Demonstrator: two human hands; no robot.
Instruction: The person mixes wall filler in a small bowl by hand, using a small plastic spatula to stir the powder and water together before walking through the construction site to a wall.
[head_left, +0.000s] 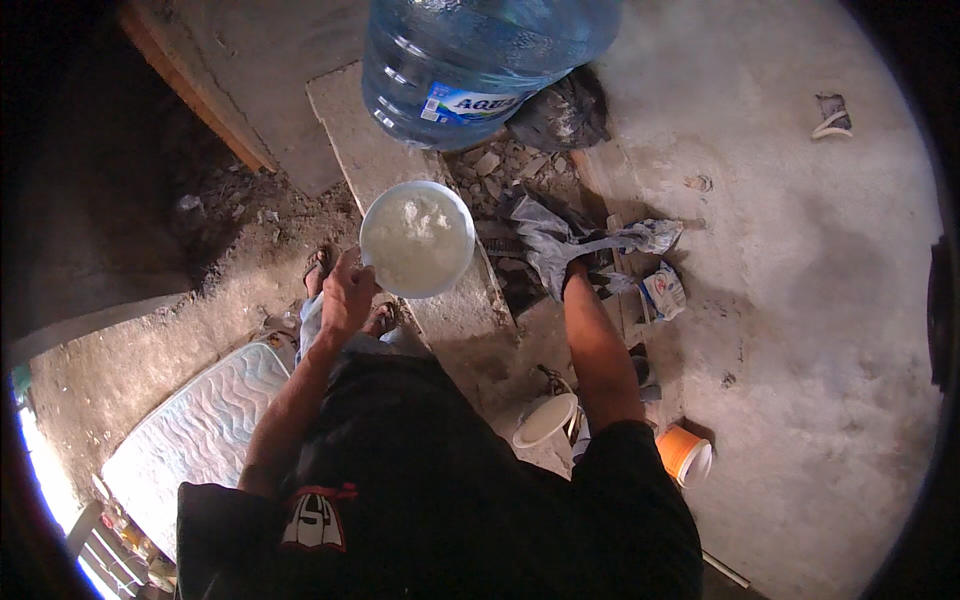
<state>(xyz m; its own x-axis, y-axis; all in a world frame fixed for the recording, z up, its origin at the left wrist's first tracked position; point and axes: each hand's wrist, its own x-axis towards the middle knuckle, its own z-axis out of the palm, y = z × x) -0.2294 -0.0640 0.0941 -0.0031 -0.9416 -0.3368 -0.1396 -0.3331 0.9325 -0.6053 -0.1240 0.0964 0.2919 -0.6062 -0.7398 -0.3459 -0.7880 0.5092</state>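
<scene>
Head view shows a rough, dusty room, with a grey concrete surface (800,350) on the right and a pale slab (370,150) running beneath the work over rubble (490,165). A large blue water jug (490,60) on the slab carries a blue-and-white label (465,104) with dark lettering; a small packet (663,290) beside the right forearm is printed too, as is the dark shirt (430,490). The left hand (350,295) has its fingers closed on the near-left rim of a round container (418,185) of pale powdery matter, over the slab. The right hand (576,272) reaches into a grey plastic bag (545,240), which hides its fingers, so their state cannot be told. A black bag (565,110) sits beside the jug; a white lid (546,420), orange bucket (680,453) and mattress (200,430) lie nearer the body.
</scene>
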